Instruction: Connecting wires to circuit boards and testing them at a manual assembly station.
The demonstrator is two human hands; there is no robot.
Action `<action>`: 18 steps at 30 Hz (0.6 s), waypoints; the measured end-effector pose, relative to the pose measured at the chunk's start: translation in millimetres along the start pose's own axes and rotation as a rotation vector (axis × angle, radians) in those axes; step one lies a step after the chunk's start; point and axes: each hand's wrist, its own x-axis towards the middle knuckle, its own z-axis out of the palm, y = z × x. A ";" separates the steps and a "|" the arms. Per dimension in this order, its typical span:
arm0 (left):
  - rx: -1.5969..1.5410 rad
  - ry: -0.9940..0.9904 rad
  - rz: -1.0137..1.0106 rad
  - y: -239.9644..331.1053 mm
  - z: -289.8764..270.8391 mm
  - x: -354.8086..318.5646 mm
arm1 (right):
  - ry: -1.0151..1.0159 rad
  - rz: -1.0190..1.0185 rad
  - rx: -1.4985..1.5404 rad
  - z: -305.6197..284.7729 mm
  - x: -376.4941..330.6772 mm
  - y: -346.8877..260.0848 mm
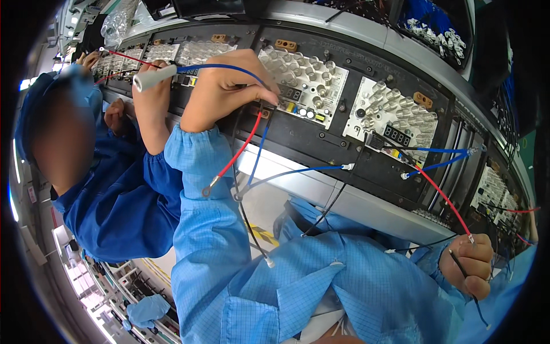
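Observation:
My left hand [232,86], in a light-blue cuff, is closed in a pinch at the lower left edge of a white circuit board [323,109]; its fingers hide what they grip. Over that hand arches a blue wire [220,66] with a white sleeved end [153,78]. Below hang a red wire [243,149] with a ring terminal and a blue wire [298,170] with a metal end. My right hand [468,266], at the lower right, is curled around a black wire [457,262]. The terminal of another red wire [441,189] meets its fingers.
Another white board [355,123] sits to the right in the black fixture [321,143], its blue wires [447,163] spreading rightward. A co-worker in dark blue [120,212] works close on the left, one hand [152,109] near mine. White connectors [438,37] fill a bin at the back right.

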 end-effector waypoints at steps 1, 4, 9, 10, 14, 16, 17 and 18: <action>0.012 -0.008 0.029 -1.2 -1.0 0.6 | -0.025 0.017 -0.037 1.7 2.8 -4.5; 0.032 0.017 0.048 0.2 -4.7 -15.5 | -0.080 0.083 -0.049 23.2 17.5 -10.7; -0.050 -0.038 -0.014 0.1 -1.8 -2.5 | -0.383 0.246 -0.076 40.9 42.5 -11.6; -0.058 -0.050 0.013 -0.7 -2.4 -1.1 | -0.362 0.326 -0.192 47.4 42.9 -16.1; -0.161 -0.069 -0.080 -5.6 -1.3 -6.5 | -0.463 0.478 -0.395 58.1 43.6 -15.0; -0.103 -0.045 0.009 -7.5 0.4 -8.9 | -0.546 0.425 -0.585 61.8 36.5 -10.3; -0.066 -0.056 0.030 -8.4 -0.5 -9.8 | -0.509 0.448 -0.573 66.5 32.8 -6.2; -0.074 -0.058 0.038 -8.5 -0.7 -9.6 | -0.511 0.453 -0.583 70.4 29.2 -3.8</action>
